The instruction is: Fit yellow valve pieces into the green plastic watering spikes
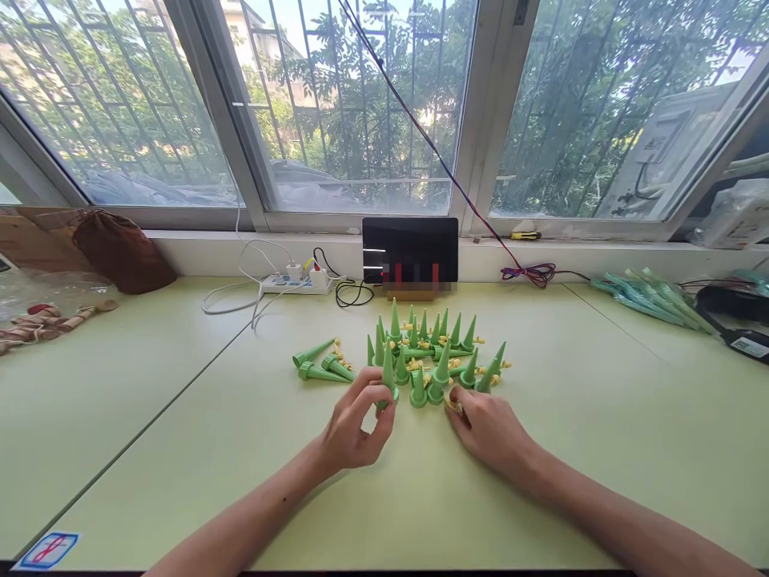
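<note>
Several green cones with yellow fittings stand or lie in a group at the middle of the pale green table (228, 449). My left hand (362, 417) pinches a green cone (388, 370), which points upward at the group's front left. At the front right of the group, my right hand (489, 425) has its fingertips closed on a small yellow piece (452, 406), mostly covered by the fingers. Between the hands stand a short green cone (419, 389) and a taller one (441, 373). A few green cones (324, 371) lie on their sides left of the group.
A black tablet (410, 250) leans at the back, with a white power strip (294, 282) and cables to its left. Bundled wire (534, 275) and teal plastic strips (652, 298) lie at the back right. A brown bag (123, 252) sits at the back left.
</note>
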### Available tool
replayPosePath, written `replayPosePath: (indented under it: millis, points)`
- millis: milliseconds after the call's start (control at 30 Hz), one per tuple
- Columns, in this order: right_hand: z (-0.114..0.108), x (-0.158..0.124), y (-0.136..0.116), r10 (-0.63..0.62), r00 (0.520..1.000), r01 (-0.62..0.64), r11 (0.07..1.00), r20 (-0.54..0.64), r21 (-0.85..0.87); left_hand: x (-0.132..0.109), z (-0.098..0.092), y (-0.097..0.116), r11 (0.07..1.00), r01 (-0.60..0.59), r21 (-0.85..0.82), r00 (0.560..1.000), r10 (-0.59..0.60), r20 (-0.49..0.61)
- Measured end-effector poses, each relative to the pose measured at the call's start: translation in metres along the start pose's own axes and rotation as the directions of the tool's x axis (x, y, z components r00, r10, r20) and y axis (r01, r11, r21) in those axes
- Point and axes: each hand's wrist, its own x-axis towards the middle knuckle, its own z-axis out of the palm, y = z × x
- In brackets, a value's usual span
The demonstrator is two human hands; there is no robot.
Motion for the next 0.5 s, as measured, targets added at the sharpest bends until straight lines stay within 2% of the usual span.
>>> replayPosePath:
  millis: [100,267,500]
  points:
    - [-0.001,-0.002,-0.003,-0.073,0.997,0.072,0.996,0.025,0.045,-0.003,0.003,-0.001,0.999,0.013,-0.050,0.998,-0.010,0.060]
    - [-0.003,-0.004,-0.006,-0.182,0.982,0.178,0.981,0.043,0.079,-0.011,0.009,-0.005,0.986,0.137,-0.098,0.986,-0.126,0.110]
    - [-0.002,-0.004,-0.007,-0.254,0.964,0.245,0.964,0.081,0.100,-0.018,0.012,-0.008,0.968,0.207,-0.139,0.969,-0.183,0.168]
